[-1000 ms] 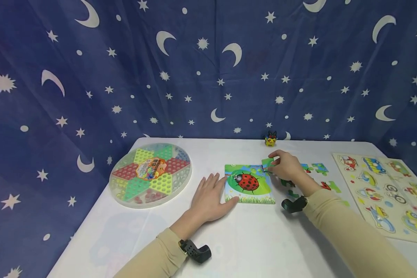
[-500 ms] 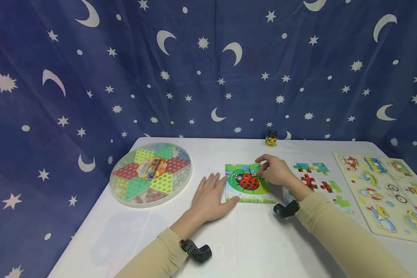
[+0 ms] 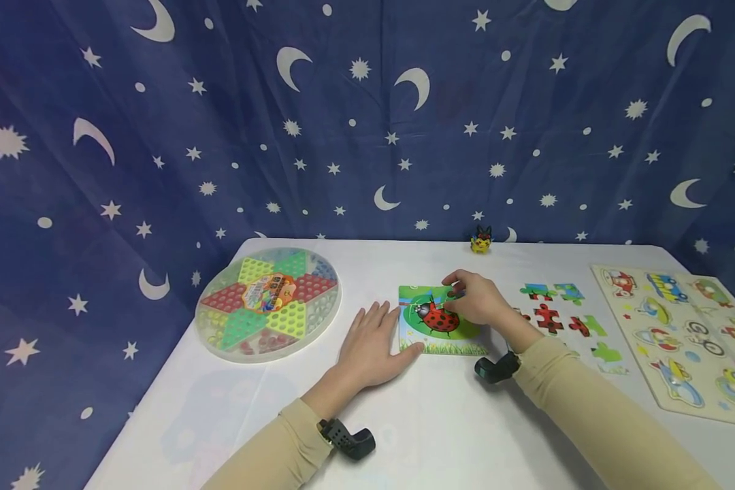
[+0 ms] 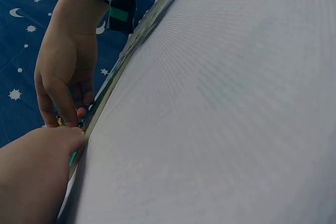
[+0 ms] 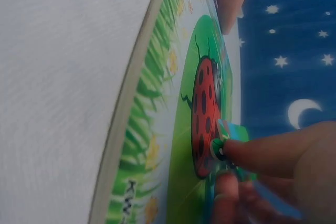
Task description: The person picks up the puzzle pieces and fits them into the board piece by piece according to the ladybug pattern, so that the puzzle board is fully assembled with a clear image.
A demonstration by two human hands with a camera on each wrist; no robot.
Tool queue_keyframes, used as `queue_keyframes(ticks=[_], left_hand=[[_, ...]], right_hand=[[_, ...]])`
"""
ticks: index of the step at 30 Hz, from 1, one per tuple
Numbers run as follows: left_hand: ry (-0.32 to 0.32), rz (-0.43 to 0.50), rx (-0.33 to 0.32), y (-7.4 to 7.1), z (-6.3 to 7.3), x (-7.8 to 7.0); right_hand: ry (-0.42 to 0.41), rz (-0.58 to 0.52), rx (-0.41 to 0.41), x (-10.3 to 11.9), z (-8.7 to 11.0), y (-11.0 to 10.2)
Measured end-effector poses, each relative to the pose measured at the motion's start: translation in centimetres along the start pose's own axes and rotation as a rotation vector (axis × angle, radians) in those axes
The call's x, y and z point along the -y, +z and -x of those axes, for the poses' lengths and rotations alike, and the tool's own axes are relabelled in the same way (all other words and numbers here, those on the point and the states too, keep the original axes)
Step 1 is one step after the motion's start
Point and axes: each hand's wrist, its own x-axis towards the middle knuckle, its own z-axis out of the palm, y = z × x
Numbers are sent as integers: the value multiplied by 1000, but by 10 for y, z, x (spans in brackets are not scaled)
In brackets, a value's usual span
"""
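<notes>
A square puzzle board (image 3: 446, 348) with a ladybug picture and a grass strip lies mid-table in the head view. My right hand (image 3: 474, 299) is over its upper right part, pinching a small green jigsaw piece (image 5: 235, 131) between thumb and fingers. In the right wrist view the piece is tilted right at the ladybug (image 5: 206, 114); the fingers hide part of it. My left hand (image 3: 370, 350) rests with fingers extended along the board's left edge, thumb at its lower left corner.
Several loose jigsaw pieces (image 3: 548, 318) lie right of the board. Farther right is a wooden vehicle puzzle (image 3: 640, 354). A round Chinese checkers set (image 3: 268, 348) lies on the left, and a small yellow-black figure (image 3: 480, 241) stands at the table's back edge.
My right hand has brought the green jigsaw piece leftward from the board's upper right corner to over the ladybug, uncovering loose pieces. My left hand has stayed in place.
</notes>
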Motion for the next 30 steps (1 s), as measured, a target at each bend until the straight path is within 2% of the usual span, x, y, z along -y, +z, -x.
queue_keyframes(ticks=[5, 17, 30], left_hand=[[4, -3, -2, 0, -1, 0], [0, -25, 3, -4, -2, 0], [11, -34, 25, -3, 0, 0]], right_hand=[[2, 19, -16, 5, -1, 2], [-105, -3, -14, 16, -1, 10], [-100, 22, 4, 24, -6, 22]])
